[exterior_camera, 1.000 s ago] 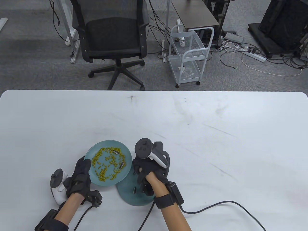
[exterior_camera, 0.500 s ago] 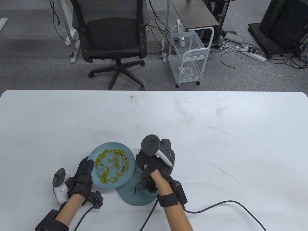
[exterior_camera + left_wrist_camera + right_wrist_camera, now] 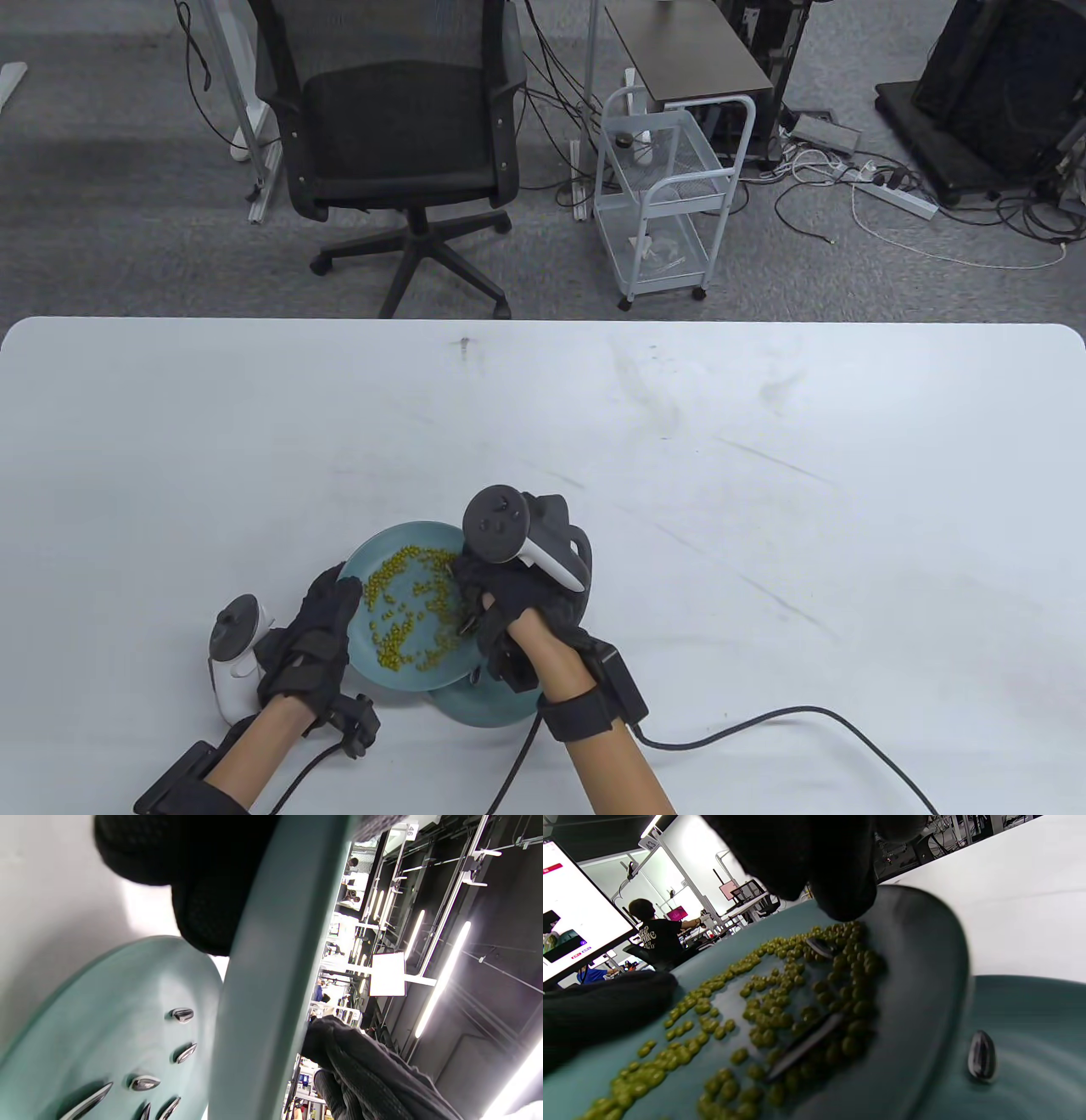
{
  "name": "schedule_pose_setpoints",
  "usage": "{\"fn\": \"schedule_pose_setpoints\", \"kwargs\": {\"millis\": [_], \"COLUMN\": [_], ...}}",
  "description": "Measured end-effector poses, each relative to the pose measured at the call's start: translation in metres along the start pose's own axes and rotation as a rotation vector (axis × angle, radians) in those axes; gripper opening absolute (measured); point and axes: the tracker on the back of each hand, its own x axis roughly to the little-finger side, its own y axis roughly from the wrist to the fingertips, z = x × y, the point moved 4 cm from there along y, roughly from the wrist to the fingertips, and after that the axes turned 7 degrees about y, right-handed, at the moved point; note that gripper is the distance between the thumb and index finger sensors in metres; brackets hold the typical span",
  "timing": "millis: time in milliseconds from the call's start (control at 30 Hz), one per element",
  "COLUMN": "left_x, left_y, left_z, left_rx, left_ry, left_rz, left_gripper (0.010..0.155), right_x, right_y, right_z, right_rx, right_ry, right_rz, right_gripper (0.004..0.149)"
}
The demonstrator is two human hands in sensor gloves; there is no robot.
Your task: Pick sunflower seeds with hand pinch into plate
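Note:
My left hand (image 3: 342, 596) grips the left rim of a teal plate (image 3: 361, 654) strewn with green beans (image 3: 407, 607) and holds it tilted above a second teal plate (image 3: 488, 709). In the left wrist view its fingers (image 3: 199, 899) curl under the held plate's rim (image 3: 271, 963), and the lower plate (image 3: 106, 997) carries several sunflower seeds (image 3: 182, 1014). My right hand (image 3: 471, 590) hovers over the right side of the bean plate. Its fingertips (image 3: 842, 887) hang just above the beans with nothing seen between them. Two seeds (image 3: 806, 1046) lie among the beans, and another seed (image 3: 982, 1056) lies on the lower plate (image 3: 1043, 1069).
The white table (image 3: 764, 509) stretches wide to the right and far side. A black cable (image 3: 764, 722) runs from my right wrist across its front. An office chair (image 3: 399, 127) and a wire trolley (image 3: 670, 195) stand beyond the far edge.
My left hand has carried the bean plate right and nearer, further over the lower plate. My right hand has swung left, from above the lower plate to above the beans.

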Motion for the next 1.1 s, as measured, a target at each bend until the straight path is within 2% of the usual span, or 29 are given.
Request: {"fn": "schedule_pose_setpoints", "kwargs": {"millis": [567,867,1100], "left_x": [-0.001,-0.001,-0.002], "left_y": [-0.004,-0.005,-0.005], "left_z": [0.002,0.003,0.003], "left_rx": [-0.033,-0.027,-0.027], "left_ry": [0.031,0.019,0.028], "left_rz": [0.012,0.002,0.003], "left_gripper": [0.051,0.050,0.051], "right_x": [-0.010,-0.022,-0.020], "right_y": [0.006,0.004,0.005], "right_z": [-0.020,-0.027,-0.026], "right_rx": [-0.018,0.039,0.025], "right_ry": [-0.097,-0.264,-0.231], "right_rz": [0.014,0.052,0.050], "right_gripper": [0.040,0.036,0.034]}}
